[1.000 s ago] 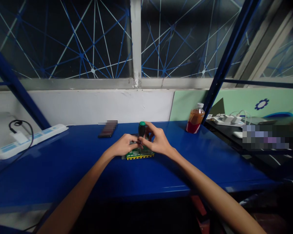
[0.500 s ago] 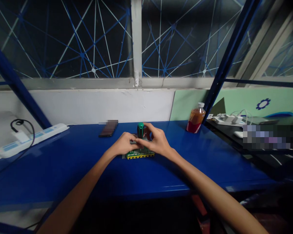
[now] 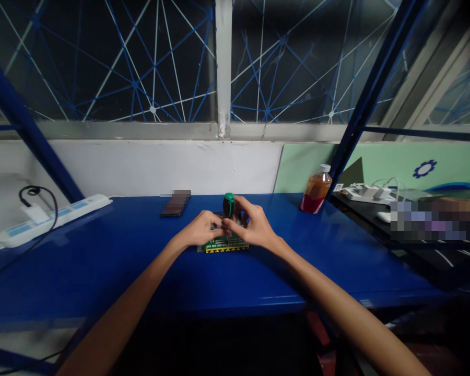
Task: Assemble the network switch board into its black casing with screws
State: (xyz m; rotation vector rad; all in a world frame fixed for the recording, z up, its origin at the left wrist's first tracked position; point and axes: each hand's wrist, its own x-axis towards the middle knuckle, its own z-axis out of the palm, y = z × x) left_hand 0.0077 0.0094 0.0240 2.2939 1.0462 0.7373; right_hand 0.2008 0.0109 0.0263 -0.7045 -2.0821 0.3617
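A screwdriver point(image 3: 228, 205) with a green and black handle stands nearly upright, its tip pointing down toward a green circuit board point(image 3: 227, 242). The board lies on the blue table and shows a yellow strip along its near edge. My right hand point(image 3: 255, 225) curls round the screwdriver's handle from the right, thumb in front. From the left, my left hand point(image 3: 199, 228) reaches over the board with its fingers drawn together by the screwdriver's shaft. What its fingertips pinch is hidden. Both hands cover the far part of the board.
On the blue table point(image 3: 141, 271), a dark phone point(image 3: 176, 204) lies behind my left hand. A white power strip point(image 3: 62, 219) with a black cable is at the left, a drink bottle point(image 3: 316, 189) at the back right. Another person's hand point(image 3: 460, 209) shows at the far right.
The screwdriver handle has tilted slightly, and my right fingers have closed nearer round it. My left fingertips have drawn in toward the shaft. Another person's hand has appeared at the far right.
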